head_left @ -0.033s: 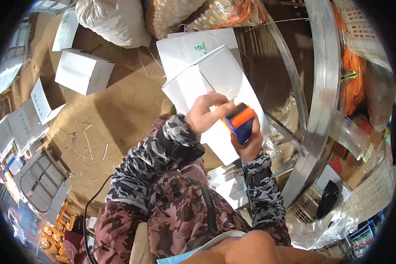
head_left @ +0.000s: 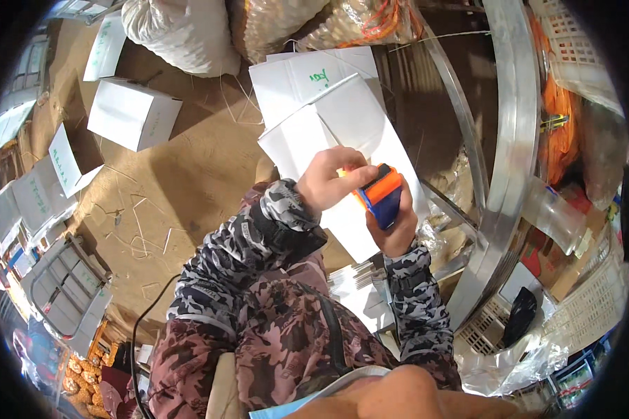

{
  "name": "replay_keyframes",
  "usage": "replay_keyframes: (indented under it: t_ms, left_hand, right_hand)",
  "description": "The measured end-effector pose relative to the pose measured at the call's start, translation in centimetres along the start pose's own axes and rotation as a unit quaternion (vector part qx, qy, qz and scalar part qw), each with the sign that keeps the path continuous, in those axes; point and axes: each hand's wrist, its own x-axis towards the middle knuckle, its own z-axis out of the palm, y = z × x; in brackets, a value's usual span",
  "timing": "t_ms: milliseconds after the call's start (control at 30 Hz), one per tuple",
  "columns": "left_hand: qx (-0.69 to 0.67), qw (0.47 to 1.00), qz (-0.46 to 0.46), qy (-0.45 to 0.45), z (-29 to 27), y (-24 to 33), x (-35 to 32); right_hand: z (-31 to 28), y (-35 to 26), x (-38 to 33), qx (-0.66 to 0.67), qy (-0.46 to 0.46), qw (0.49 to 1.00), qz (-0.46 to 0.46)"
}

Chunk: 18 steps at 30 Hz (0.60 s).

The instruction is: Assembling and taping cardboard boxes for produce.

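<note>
In front of me I hold an orange-and-blue hand-held device (head_left: 384, 198) with a black strip along its top; its exact kind cannot be made out. My right hand (head_left: 398, 234) wraps round its blue body from the right and below. From the left, my left hand (head_left: 334, 180) curls its fingers and thumb onto the orange end. What those fingertips pinch is partly hidden. Under both hands lie flat white cardboard sheets (head_left: 342, 105), stacked at an angle, with green writing on the top one.
Full sacks (head_left: 178, 35) stand along the far side. White boxes (head_left: 122, 112) sit on the brown floor at left, with loose straps around. A curved metal rail (head_left: 514, 140) runs down the right, beside plastic crates (head_left: 587, 307). More folded cardboard (head_left: 360, 290) lies close to my body.
</note>
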Motion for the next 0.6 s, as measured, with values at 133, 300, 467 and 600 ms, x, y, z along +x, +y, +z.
replay_keyframes:
  t_ms: [133, 300, 467, 600]
  left_hand:
    - [0.025, 0.999, -0.033, -0.013, -1.4, -0.1, 1.3]
    - [0.144, 0.989, 0.0, 0.035, -4.1, -2.2, 3.1]
    - [0.264, 0.961, -0.04, 0.076, -9.4, -3.9, 6.3]
    - [0.306, 0.937, -0.048, 0.162, -15.5, -7.7, 9.2]
  right_hand:
    - [-1.0, -2.0, 1.6, -0.07, -0.082, 0.994, 0.024]
    - [-0.7, -4.0, 4.2, -0.159, -0.082, 0.984, -0.008]
    - [-3.0, -6.3, 5.1, -0.19, -0.175, 0.966, 0.031]
    - [-4.1, -5.8, 4.8, -0.219, -0.205, 0.952, 0.059]
